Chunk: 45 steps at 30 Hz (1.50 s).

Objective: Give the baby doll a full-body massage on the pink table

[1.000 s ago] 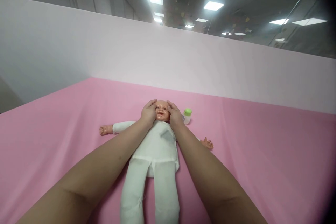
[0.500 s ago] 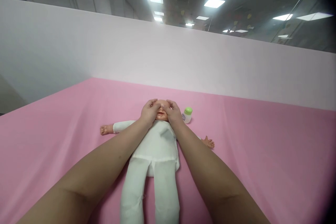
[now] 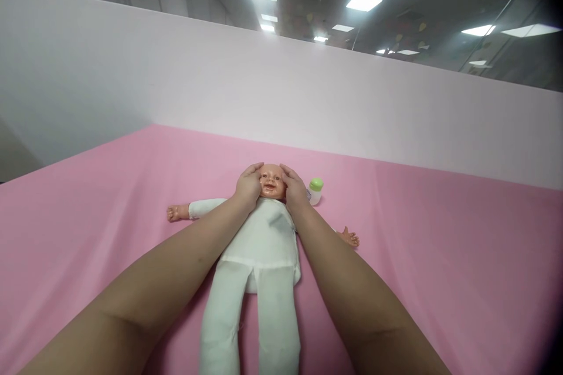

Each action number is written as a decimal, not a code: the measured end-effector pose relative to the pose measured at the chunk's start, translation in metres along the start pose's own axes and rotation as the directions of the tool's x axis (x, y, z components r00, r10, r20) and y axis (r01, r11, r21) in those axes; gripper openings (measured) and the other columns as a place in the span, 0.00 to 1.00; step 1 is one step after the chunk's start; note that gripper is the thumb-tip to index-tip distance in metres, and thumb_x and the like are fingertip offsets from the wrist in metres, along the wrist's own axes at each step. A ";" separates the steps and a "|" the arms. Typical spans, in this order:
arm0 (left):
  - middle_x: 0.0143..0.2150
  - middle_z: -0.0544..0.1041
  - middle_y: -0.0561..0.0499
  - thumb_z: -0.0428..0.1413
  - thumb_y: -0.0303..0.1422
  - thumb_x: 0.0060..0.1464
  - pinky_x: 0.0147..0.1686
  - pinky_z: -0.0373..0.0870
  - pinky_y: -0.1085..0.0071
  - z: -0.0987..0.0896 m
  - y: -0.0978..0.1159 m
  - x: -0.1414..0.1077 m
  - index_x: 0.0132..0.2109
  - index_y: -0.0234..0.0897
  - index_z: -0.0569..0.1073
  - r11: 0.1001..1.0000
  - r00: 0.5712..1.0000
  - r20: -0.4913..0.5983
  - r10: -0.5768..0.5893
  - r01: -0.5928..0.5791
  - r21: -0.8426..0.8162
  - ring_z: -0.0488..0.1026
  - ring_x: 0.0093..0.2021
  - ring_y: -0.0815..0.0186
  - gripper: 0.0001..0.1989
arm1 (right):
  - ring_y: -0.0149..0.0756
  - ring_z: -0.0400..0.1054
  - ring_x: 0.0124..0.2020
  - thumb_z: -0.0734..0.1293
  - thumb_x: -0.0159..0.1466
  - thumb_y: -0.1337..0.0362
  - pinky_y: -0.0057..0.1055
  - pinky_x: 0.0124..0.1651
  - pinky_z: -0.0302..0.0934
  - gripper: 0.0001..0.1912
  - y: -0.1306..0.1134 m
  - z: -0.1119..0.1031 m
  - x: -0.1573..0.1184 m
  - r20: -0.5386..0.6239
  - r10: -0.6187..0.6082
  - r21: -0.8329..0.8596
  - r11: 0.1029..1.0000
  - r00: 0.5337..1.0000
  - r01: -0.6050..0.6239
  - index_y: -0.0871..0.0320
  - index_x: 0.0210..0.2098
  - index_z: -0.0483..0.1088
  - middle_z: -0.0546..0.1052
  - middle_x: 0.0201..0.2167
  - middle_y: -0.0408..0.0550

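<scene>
**Your left hand [image 3: 250, 186] and right hand [image 3: 295, 187] cup the head of a white-clothed, cloth-bodied baby doll [image 3: 264, 240]**

Your hands face each other, one at each side of the doll's glossy tan plastic head [image 3: 271, 180]. Each is cupped rather than closed, with its fingers curved along the head and its palm side touching; between them you have the doll's face in view.

The doll lies on its back, face up, in the middle below you. Its long axis runs away from you: crown at the far end, white-covered legs pointing toward you and leaving view at the bottom. The line leans slightly right toward the head. Its arms spread sideways, passing under your forearms.

Just beside your right hand, a small translucent bottle with a lime-green lid [image 3: 315, 192] sits lid up.

Under everything you have a pink, softly creased cover [image 3: 440, 281]. A strip of it separates the head from the smooth white panel [image 3: 281, 99] along the far edge. The left edge slants toward you, well apart from the doll; the widest room lies right, past the bottle.
</scene>
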<state>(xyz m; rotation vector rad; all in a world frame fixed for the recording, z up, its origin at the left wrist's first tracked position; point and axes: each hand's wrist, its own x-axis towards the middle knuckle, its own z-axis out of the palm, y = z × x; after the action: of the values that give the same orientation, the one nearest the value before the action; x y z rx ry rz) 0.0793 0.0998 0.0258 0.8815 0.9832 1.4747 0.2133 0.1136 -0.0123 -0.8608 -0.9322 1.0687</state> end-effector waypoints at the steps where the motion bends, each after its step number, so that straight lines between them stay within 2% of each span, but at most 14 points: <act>1: 0.48 0.81 0.42 0.60 0.31 0.52 0.51 0.76 0.59 0.000 0.000 0.000 0.53 0.37 0.78 1.000 1.000 0.000 0.008 -0.008 0.006 0.79 0.47 0.56 0.19 | 0.47 0.69 0.61 0.71 0.55 0.58 0.48 0.64 0.65 0.26 -0.001 0.000 -0.001 0.008 0.006 0.009 1.000 1.000 -0.006 0.50 0.54 0.76 0.76 0.60 0.47; 5: 0.50 0.80 0.43 0.63 0.30 0.48 0.51 0.76 0.59 -0.004 -0.003 0.001 0.54 0.37 0.77 0.999 0.997 0.067 0.035 -0.037 0.030 0.79 0.49 0.55 0.24 | 0.47 0.70 0.59 0.72 0.53 0.58 0.46 0.63 0.66 0.29 -0.008 0.002 -0.009 0.029 -0.028 -0.027 0.999 0.999 0.029 0.53 0.56 0.74 0.75 0.60 0.49; 9: 0.50 0.80 0.42 0.66 0.30 0.44 0.50 0.77 0.58 -0.007 -0.005 0.002 0.56 0.37 0.76 0.995 0.992 0.104 0.069 -0.076 0.071 0.79 0.49 0.53 0.29 | 0.46 0.70 0.56 0.76 0.53 0.53 0.44 0.61 0.67 0.33 -0.018 0.007 -0.020 0.041 -0.090 -0.173 0.980 0.995 0.095 0.55 0.56 0.72 0.75 0.58 0.51; 13: 0.49 0.80 0.41 0.68 0.32 0.44 0.50 0.77 0.58 -0.006 -0.002 0.001 0.55 0.36 0.76 0.992 0.993 0.098 0.066 -0.076 0.099 0.80 0.47 0.54 0.28 | 0.46 0.69 0.56 0.77 0.53 0.50 0.42 0.61 0.66 0.32 -0.022 0.009 -0.021 -0.006 -0.119 -0.308 0.945 0.993 0.111 0.55 0.54 0.72 0.76 0.56 0.51; 16: 0.48 0.81 0.42 0.66 0.33 0.47 0.50 0.76 0.58 -0.006 -0.001 0.001 0.53 0.37 0.77 0.993 0.993 0.101 0.067 -0.077 0.090 0.80 0.47 0.55 0.25 | 0.46 0.69 0.56 0.76 0.54 0.50 0.43 0.61 0.66 0.30 -0.019 0.008 -0.017 -0.037 -0.131 -0.350 0.930 0.991 0.110 0.55 0.52 0.73 0.77 0.53 0.51; 19: 0.46 0.81 0.44 0.64 0.33 0.49 0.51 0.76 0.59 -0.004 -0.002 0.003 0.51 0.38 0.78 0.995 0.995 0.084 0.059 -0.065 0.075 0.79 0.46 0.56 0.20 | 0.46 0.70 0.56 0.74 0.56 0.50 0.44 0.62 0.65 0.27 -0.012 0.006 -0.011 -0.036 -0.139 -0.309 0.943 0.990 0.121 0.55 0.52 0.74 0.78 0.53 0.50; 24: 0.44 0.82 0.44 0.60 0.29 0.52 0.50 0.76 0.60 -0.001 0.002 0.000 0.51 0.37 0.79 1.000 1.000 0.018 0.002 -0.002 0.014 0.79 0.44 0.58 0.18 | 0.44 0.69 0.60 0.70 0.58 0.56 0.45 0.66 0.62 0.24 0.001 0.000 0.000 -0.016 -0.073 -0.107 0.992 0.997 0.071 0.53 0.53 0.76 0.77 0.58 0.48; 27: 0.46 0.82 0.43 0.58 0.27 0.51 0.49 0.76 0.60 0.001 0.005 -0.004 0.52 0.37 0.79 1.000 1.000 -0.007 -0.019 0.019 -0.005 0.80 0.44 0.58 0.19 | 0.44 0.66 0.64 0.69 0.57 0.60 0.46 0.69 0.59 0.25 0.005 -0.003 0.003 0.007 -0.065 -0.036 0.997 0.998 0.065 0.52 0.55 0.77 0.76 0.61 0.46; 29: 0.46 0.81 0.43 0.58 0.27 0.51 0.50 0.76 0.60 0.001 0.006 -0.004 0.52 0.36 0.79 1.000 1.000 -0.014 -0.014 0.013 -0.002 0.80 0.45 0.58 0.19 | 0.45 0.66 0.64 0.69 0.56 0.61 0.48 0.68 0.61 0.28 0.005 -0.004 0.002 0.041 -0.046 -0.007 0.999 0.998 0.046 0.51 0.57 0.76 0.75 0.62 0.45; 32: 0.47 0.81 0.43 0.61 0.29 0.49 0.51 0.76 0.59 -0.003 0.004 -0.002 0.51 0.37 0.78 1.000 1.000 0.026 0.014 -0.014 0.004 0.79 0.46 0.57 0.20 | 0.45 0.67 0.62 0.70 0.55 0.59 0.47 0.65 0.64 0.29 0.000 -0.001 -0.004 0.052 -0.026 -0.010 1.000 0.998 0.027 0.51 0.57 0.74 0.75 0.61 0.47; 35: 0.47 0.80 0.43 0.66 0.31 0.44 0.51 0.76 0.57 -0.007 -0.001 0.001 0.52 0.37 0.77 0.999 0.994 0.099 0.047 -0.050 0.022 0.79 0.47 0.55 0.25 | 0.45 0.70 0.57 0.73 0.55 0.55 0.44 0.61 0.67 0.29 -0.008 0.003 -0.011 0.054 -0.048 -0.062 0.997 0.997 0.051 0.53 0.55 0.73 0.75 0.58 0.49; 39: 0.48 0.80 0.43 0.68 0.32 0.43 0.51 0.76 0.57 -0.010 -0.004 0.002 0.52 0.37 0.77 0.992 0.992 0.095 0.080 -0.089 0.089 0.79 0.48 0.54 0.26 | 0.44 0.72 0.51 0.77 0.52 0.53 0.41 0.55 0.71 0.33 -0.015 0.005 -0.015 0.070 -0.033 -0.131 0.991 0.997 0.042 0.52 0.56 0.71 0.74 0.55 0.49; 45: 0.45 0.80 0.45 0.67 0.36 0.47 0.51 0.76 0.58 -0.007 -0.004 0.005 0.50 0.39 0.78 0.988 0.992 0.083 0.094 -0.103 0.114 0.79 0.46 0.57 0.21 | 0.44 0.71 0.54 0.77 0.53 0.51 0.42 0.58 0.68 0.30 -0.011 0.004 -0.008 0.038 -0.036 -0.171 0.984 0.999 0.042 0.52 0.53 0.73 0.76 0.54 0.47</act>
<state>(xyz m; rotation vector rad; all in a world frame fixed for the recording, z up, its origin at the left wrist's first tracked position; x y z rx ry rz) 0.0740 0.1040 0.0194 1.0784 0.9890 1.4654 0.2117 0.1035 -0.0021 -0.9639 -1.0777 0.9819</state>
